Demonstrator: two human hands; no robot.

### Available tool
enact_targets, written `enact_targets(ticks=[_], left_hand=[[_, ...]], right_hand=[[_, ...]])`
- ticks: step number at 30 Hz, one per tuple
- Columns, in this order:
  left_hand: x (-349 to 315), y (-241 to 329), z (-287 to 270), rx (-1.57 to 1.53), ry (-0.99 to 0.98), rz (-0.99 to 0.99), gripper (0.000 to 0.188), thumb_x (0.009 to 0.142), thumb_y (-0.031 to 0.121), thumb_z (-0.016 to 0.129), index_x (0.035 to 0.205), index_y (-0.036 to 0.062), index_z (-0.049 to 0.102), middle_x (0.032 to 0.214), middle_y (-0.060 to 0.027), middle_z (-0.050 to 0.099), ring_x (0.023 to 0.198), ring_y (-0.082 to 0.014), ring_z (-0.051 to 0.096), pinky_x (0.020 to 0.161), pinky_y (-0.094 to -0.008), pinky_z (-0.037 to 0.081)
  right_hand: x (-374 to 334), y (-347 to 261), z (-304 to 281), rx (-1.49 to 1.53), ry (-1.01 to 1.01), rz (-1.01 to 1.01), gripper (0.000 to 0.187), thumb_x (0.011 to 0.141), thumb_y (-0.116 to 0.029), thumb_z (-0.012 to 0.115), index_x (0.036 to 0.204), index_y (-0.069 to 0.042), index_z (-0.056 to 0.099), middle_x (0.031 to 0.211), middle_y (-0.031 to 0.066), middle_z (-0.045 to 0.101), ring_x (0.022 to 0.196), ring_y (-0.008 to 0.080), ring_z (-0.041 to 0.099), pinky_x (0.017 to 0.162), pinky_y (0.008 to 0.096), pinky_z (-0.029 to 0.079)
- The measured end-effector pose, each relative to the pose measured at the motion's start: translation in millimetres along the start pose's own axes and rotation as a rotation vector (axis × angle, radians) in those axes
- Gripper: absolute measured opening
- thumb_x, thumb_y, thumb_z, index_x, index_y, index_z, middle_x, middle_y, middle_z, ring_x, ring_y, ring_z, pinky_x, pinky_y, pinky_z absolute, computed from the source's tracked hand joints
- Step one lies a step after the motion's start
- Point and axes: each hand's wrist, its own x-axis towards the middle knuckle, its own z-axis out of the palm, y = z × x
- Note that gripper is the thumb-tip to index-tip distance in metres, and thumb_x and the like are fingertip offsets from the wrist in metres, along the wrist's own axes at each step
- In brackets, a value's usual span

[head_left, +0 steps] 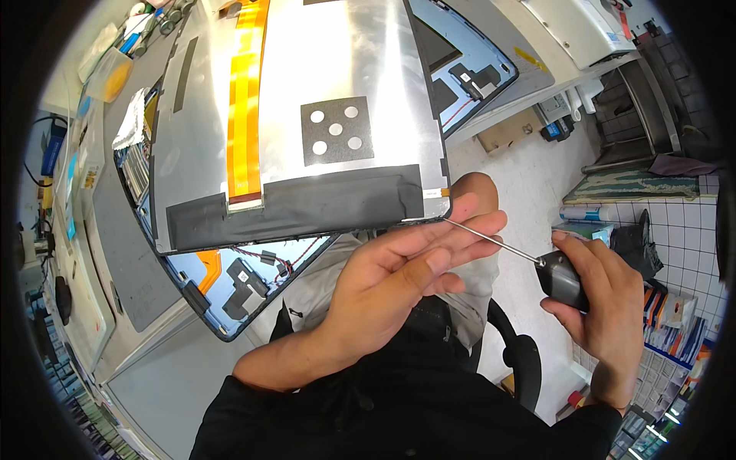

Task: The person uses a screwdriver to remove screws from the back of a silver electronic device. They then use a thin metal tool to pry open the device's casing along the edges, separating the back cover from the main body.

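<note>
A tablet display panel [299, 84] is raised with its silvery back toward me. It carries an orange ribbon cable [247, 115], black tape [322, 201] along the near edge and a dark square with pale dots. My left hand [406, 268], palm up, supports the near right corner, some fingers stretched out beneath it. My right hand [598, 299] is closed round the dark rounded handle of a tool [563, 282] with a thin metal shaft. The shaft's tip reaches the panel's near right corner; exact contact is unclear. Under the panel, mostly hidden, lies an opened tablet housing [249, 280] with black modules and wires.
The grey work mat [142, 287] covers the bench on the left. A tub with yellow contents [115, 77] and small bottles stand at the far left. Top right holds a white device [583, 31]. A dark chair [632, 111] and stocked racks [675, 330] are on the right.
</note>
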Motion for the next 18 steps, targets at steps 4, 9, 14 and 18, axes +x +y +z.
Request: enact_targets(ticks=[4, 9, 14, 18], left_hand=[[1.9, 1.7, -1.3, 0.009, -0.008, 0.005, 0.051, 0.103, 0.013, 0.042, 0.146, -0.0092, 0.027, 0.144, -0.0337, 0.038, 0.13, -0.0358, 0.049, 0.091, -0.0299, 0.052], [2.3, -0.5, -2.2, -0.001, -0.017, 0.015, 0.05, 0.103, 0.012, 0.042, 0.145, -0.01, 0.027, 0.144, -0.034, 0.038, 0.13, -0.0365, 0.049, 0.091, -0.0299, 0.052], [2.0, 0.1, -1.8, -0.001, -0.015, 0.01, 0.051, 0.103, 0.013, 0.042, 0.145, -0.0105, 0.027, 0.143, -0.0339, 0.039, 0.129, -0.0367, 0.05, 0.091, -0.0299, 0.052], [2.2, 0.9, -1.7, 0.0, -0.014, 0.005, 0.051, 0.103, 0.013, 0.042, 0.145, -0.0106, 0.027, 0.143, -0.0338, 0.039, 0.129, -0.0362, 0.05, 0.091, -0.0298, 0.052]], right_hand=[[0.6, -1.0, 2.7, 0.003, 0.019, 0.002, 0.064, 0.072, -0.039, 0.075, 0.125, -0.006, 0.059, 0.08, 0.0093, 0.055, 0.066, 0.0273, 0.056, 0.057, 0.0374, 0.046], [1.6, -1.3, 1.6, -0.008, 0.02, -0.009, 0.063, 0.072, -0.039, 0.075, 0.124, -0.006, 0.06, 0.08, 0.0091, 0.054, 0.066, 0.0268, 0.056, 0.056, 0.0372, 0.046], [1.8, -1.7, 0.3, -0.022, 0.014, -0.017, 0.062, 0.073, -0.039, 0.074, 0.124, -0.006, 0.061, 0.08, 0.0091, 0.054, 0.066, 0.0264, 0.056, 0.056, 0.0368, 0.046], [1.9, -2.4, 0.4, -0.016, 0.011, -0.013, 0.062, 0.073, -0.039, 0.074, 0.123, -0.006, 0.061, 0.08, 0.0089, 0.055, 0.067, 0.0263, 0.056, 0.056, 0.0367, 0.046]])
